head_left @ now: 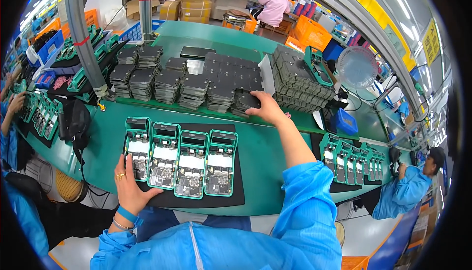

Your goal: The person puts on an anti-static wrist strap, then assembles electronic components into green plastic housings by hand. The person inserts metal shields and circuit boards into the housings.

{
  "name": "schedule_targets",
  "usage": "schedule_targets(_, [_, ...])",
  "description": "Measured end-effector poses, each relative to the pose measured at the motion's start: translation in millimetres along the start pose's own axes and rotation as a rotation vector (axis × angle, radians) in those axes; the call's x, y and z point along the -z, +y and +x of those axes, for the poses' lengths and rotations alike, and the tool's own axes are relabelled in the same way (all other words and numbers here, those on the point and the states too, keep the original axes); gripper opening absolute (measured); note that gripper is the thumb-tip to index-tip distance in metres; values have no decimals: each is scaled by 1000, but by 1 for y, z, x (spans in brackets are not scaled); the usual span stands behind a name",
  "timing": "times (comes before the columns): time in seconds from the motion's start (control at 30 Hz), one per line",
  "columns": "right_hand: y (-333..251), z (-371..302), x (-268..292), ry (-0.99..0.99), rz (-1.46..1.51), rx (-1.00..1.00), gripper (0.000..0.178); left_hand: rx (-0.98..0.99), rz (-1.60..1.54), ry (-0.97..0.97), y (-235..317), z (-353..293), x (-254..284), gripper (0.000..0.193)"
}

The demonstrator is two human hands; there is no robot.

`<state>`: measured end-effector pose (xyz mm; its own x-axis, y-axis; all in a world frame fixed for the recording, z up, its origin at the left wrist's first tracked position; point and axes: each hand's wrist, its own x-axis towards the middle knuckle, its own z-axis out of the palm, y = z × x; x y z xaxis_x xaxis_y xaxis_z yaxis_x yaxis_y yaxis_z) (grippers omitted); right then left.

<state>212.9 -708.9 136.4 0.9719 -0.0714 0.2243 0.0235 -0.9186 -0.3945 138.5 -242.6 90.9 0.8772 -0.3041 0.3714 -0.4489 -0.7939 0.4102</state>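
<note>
Four green trays lie side by side on a black mat in front of me, each holding a phone-like assembly with an exposed circuit board and a white strip; the rightmost tray sits apart from my left hand. My left hand is spread, its fingers along the left edge of the leftmost tray and its thumb near the lower edge of the second tray. Farther away, my right hand grips the right end of a thin black plate at the front of the stacks.
Stacks of black plates stand behind the mat, with a taller stack to their right. Metal posts frame the green bench. More trays lie at right near a co-worker; a blue bin stands behind.
</note>
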Motion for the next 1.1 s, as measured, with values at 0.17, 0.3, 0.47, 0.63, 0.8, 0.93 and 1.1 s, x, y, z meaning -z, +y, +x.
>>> schedule_targets(0.17, [-40,-30,35,133,99,-76,68,-60,-139,211,-1,-2,3,85])
schedule_targets(0.3, [-128,-90,48,10,161,203,70,-125,-703,72,36,-18,19,46])
schedule_targets(0.47, [-209,-173,12,-168,296,483,68,461,-2072,-910,95,-20,1,87])
schedule_targets(0.63, [-218,-211,-39,-109,300,347,72,681,-2398,-950,86,-52,-31,54])
schedule_targets(0.8, [-206,-243,-55,-219,426,325,70,852,-2246,-1122,79,-76,-28,48])
schedule_targets(0.93, [-194,-246,-56,-237,382,403,62,917,-2145,-980,82,-73,-14,43])
schedule_targets(1.1, [-188,-233,-39,-204,201,510,52,893,-2212,-921,78,-70,-8,49])
